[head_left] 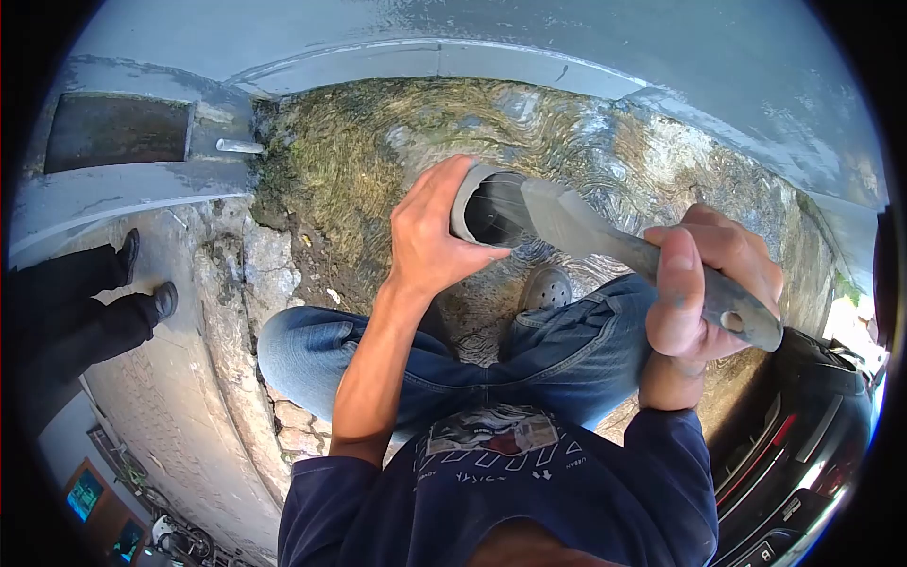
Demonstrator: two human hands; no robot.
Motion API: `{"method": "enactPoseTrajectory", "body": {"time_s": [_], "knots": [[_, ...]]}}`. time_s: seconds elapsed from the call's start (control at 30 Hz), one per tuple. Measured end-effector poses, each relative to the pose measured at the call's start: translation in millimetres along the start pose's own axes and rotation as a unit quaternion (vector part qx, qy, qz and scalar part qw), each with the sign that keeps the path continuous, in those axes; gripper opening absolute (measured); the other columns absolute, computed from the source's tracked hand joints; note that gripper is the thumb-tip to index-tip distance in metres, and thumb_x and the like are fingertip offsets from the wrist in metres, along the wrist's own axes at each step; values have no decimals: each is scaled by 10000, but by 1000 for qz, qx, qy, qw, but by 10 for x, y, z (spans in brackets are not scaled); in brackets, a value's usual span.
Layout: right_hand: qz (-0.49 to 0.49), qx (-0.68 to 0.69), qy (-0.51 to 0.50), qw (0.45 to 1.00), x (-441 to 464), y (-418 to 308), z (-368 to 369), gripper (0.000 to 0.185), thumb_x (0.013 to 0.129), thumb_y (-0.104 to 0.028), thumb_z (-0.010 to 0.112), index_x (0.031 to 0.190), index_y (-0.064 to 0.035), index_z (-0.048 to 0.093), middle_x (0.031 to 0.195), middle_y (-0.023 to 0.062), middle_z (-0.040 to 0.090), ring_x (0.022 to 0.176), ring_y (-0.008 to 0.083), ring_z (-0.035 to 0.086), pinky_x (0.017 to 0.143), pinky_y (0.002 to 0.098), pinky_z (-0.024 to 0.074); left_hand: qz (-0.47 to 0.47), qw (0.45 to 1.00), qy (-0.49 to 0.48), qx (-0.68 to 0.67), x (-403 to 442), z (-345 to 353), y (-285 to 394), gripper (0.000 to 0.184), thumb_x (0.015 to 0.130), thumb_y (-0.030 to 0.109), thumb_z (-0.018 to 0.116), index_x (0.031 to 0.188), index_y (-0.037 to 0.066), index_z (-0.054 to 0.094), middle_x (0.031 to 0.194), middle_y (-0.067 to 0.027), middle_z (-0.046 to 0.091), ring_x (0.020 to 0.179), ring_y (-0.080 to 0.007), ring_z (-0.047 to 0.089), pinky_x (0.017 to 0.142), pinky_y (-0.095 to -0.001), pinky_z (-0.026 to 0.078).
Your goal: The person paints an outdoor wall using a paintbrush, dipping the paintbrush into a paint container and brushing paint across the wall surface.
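Note:
A grey paintbrush (595,227) is gripped by its handle in my right hand (704,283), fingers wrapped round it. Its dark bristles reach into the mouth of a grey round container (465,203), which I hold tilted in my left hand (433,227). The dark inside of the container faces the brush. My left thumb lies along the near rim, and the other fingers curl round the far side. What is inside the container cannot be made out. Both hands are above my bent knees in jeans (472,378).
A grey painted wall (529,57) rises in front, with mossy, wet-looking ground (350,161) below it. A pipe (238,146) sticks out at left. Another person's dark-clothed legs (85,293) stand at far left. A black car (803,435) is at right.

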State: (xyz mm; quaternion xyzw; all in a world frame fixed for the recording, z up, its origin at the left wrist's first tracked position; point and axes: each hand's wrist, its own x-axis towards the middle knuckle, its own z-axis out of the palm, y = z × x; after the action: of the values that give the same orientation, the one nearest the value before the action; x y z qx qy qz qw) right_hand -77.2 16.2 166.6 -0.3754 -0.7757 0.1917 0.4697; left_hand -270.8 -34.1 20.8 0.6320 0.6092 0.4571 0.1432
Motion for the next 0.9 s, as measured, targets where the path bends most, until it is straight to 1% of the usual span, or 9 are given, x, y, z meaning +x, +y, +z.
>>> {"method": "enactPoseTrajectory", "body": {"time_s": [0.27,0.37,0.5,0.57,0.7,0.77,0.9], "knots": [[0,4,12,1000,-19,-23,0,216,800,-113,610,648,40,589,538,95,559,429,119,425,437,267,289,-9,1000,-6,1,-13,-2,-18,854,406,124,923,1196,21,618,1111,-167,684,1004,-316,683,876,-380,553],[-1,3,-5,1000,-23,-36,-26,227,806,-125,608,654,43,584,545,100,566,436,121,424,439,270,286,-12,1000,-8,1,-17,-3,-20,852,403,117,918,1194,22,617,1110,-164,685,1002,-320,683,873,-386,552],[-8,12,-2,1000,-41,-30,-30,223,809,-119,598,660,45,581,554,110,572,442,124,422,447,273,288,-10,1000,-6,-4,-28,5,-27,843,407,126,914,1188,21,616,1107,-161,685,995,-324,682,864,-389,553],[-16,26,6,999,-44,11,-55,104,752,-76,689,684,-12,642,528,54,568,421,126,485,422,256,356,-12,1000,-9,-16,-24,6,-10,828,416,138,907,1182,22,615,1097,-160,686,984,-323,682,852,-386,553],[-27,45,22,998,-66,16,-48,101,758,-83,686,701,-11,645,536,60,570,431,132,486,431,262,359,-29,999,-22,-23,-37,14,7,873,384,143,927,1182,10,598,1120,-186,669,1035,-352,655,889,-404,541],[-1,47,22,999,-80,-13,-65,104,766,-87,683,714,-6,643,539,65,567,438,139,482,438,264,361,-51,998,-34,-34,-46,26,6,831,420,160,909,1178,11,602,1104,-190,673,1014,-355,662,878,-406,546],[-21,35,27,999,-75,-27,-73,115,775,-89,678,713,-1,638,535,68,561,435,142,472,436,262,351,-71,996,-39,-36,-42,34,12,789,449,178,888,1167,8,608,1087,-195,676,995,-355,668,874,-405,549]]}}
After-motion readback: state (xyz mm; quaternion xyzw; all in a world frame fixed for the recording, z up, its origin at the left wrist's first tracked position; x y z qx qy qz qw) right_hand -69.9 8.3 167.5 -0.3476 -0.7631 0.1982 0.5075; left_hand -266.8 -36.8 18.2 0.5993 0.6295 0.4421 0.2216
